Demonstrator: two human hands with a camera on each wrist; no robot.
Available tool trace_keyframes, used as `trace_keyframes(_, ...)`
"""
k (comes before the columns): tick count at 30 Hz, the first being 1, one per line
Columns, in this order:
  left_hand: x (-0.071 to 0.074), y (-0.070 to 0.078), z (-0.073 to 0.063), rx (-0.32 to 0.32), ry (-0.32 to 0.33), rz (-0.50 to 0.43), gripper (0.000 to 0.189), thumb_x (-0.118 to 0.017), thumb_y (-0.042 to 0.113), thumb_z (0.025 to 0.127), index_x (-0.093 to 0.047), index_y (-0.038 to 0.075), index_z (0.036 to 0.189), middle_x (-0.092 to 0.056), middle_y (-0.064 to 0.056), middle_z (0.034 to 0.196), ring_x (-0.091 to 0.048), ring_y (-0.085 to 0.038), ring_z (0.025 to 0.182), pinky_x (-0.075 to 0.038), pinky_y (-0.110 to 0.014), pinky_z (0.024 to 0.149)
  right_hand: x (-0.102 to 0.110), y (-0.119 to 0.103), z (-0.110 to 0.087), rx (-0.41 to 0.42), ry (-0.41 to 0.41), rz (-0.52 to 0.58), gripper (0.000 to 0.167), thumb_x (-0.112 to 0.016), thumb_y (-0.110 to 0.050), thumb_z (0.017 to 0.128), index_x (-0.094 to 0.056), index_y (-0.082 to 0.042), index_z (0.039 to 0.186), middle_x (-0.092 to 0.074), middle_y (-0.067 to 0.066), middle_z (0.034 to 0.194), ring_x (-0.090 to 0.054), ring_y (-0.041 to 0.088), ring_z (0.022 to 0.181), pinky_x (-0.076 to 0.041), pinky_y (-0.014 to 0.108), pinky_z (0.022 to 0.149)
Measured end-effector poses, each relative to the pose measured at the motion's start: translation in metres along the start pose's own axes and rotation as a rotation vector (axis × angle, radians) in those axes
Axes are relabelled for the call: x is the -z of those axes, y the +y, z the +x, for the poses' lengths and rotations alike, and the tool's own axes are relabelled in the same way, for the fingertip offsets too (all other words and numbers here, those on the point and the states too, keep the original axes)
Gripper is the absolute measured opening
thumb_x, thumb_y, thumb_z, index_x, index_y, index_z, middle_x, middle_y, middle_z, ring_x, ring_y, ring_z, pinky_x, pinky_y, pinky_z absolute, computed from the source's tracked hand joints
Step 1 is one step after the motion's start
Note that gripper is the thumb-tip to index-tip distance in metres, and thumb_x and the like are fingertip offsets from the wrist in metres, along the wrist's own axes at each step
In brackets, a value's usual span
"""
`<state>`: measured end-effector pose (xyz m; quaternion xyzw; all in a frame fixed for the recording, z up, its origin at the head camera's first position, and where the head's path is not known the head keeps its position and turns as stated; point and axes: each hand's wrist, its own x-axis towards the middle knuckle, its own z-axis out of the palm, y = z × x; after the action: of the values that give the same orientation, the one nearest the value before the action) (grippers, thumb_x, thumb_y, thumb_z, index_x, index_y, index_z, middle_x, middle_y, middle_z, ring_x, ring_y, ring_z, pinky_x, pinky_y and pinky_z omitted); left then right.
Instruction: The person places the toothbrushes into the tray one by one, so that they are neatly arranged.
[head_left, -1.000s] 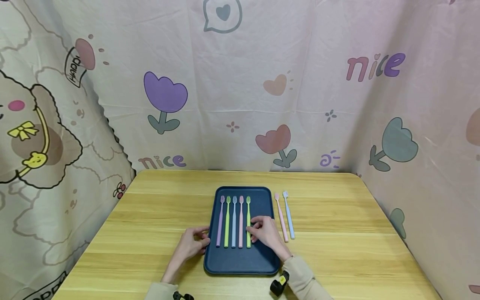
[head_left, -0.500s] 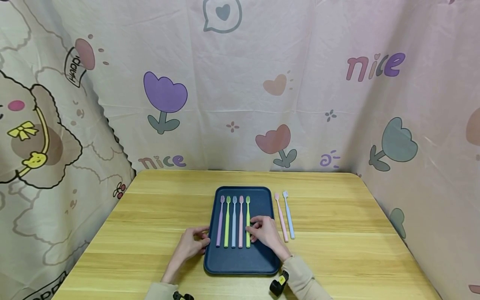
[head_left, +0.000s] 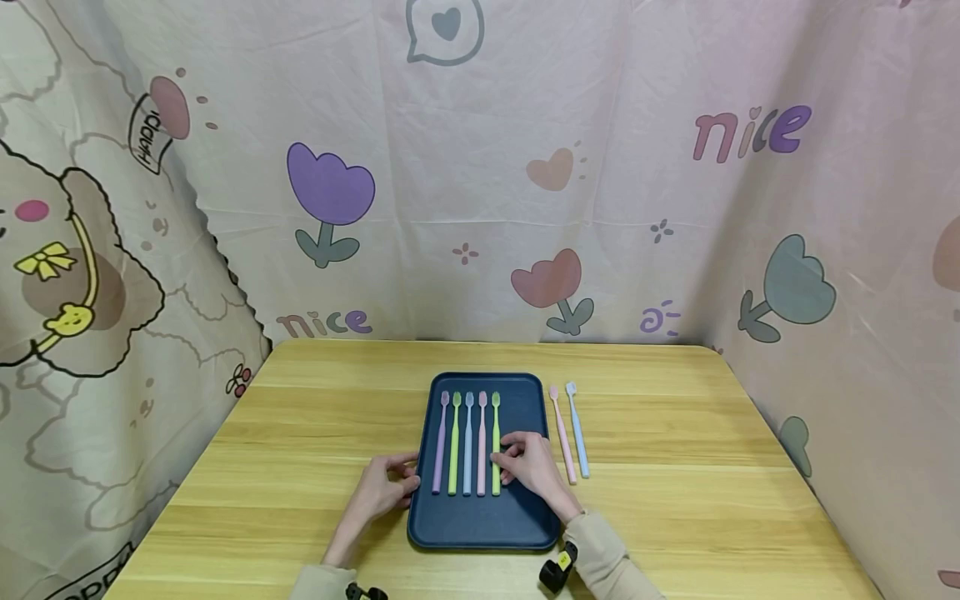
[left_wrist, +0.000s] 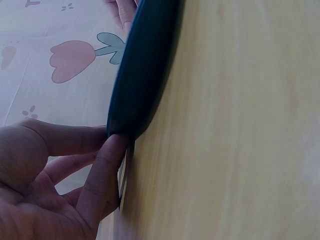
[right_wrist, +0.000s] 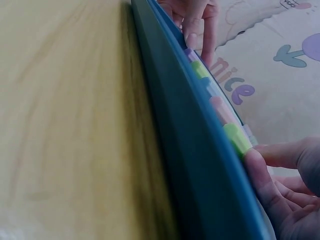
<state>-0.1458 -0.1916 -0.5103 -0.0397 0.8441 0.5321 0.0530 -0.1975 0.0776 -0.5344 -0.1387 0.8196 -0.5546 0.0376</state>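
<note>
Toothbrushes [head_left: 468, 467] are lying side by side in the tray [head_left: 483, 525], and we are pinching the rightmost green toothbrush [right_wrist: 236, 139] with our right hand [head_left: 534, 465]. With our left hand [head_left: 382, 486] we are gripping the tray's left rim; two other toothbrushes [head_left: 581, 450] are lying on the table [head_left: 675, 467].

One slim purple toothbrush [head_left: 439, 452], two slim yellow-green toothbrushes [head_left: 453, 452], two slim light-blue toothbrushes [head_left: 468, 452] and two slim pink toothbrushes [head_left: 482, 452] made seven. Five lay in the single dark-blue rectangular tray [head_left: 483, 527], two on the single pale wood-grain bench [head_left: 315, 408].
</note>
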Motion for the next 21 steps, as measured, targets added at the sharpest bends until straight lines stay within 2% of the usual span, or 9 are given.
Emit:
trace_keyframes(15, 0.0002, 0.0000, 0.0007, 0.003, -0.003, -0.002, 0.043, -0.070, -0.006, 0.085, -0.065, -0.006, 0.127, -0.064, -0.011, 0.088, -0.060, -0.015, 0.069, -0.059, -0.031, 0.055, -0.0002, 0.0001, -0.0004, -0.005, 0.002, 0.010, 0.036, -0.074, -0.008, 0.089, -0.065, 0.013, 0.116, -0.069, 0.017, 0.073, -0.069, 0.025, 0.054, -0.058, 0.025, 0.049)
trace_keyframes(21, -0.0007, 0.0006, -0.0002, 0.017, 0.008, -0.004, 0.042, -0.068, -0.007, 0.085, -0.066, -0.005, 0.127, -0.063, -0.010, 0.088, -0.060, -0.015, 0.069, -0.059, -0.029, 0.055, -0.0004, 0.0006, -0.0010, -0.005, 0.005, 0.021, 0.037, -0.074, -0.010, 0.089, -0.065, 0.013, 0.117, -0.069, 0.016, 0.073, -0.068, 0.022, 0.052, -0.058, 0.026, 0.049)
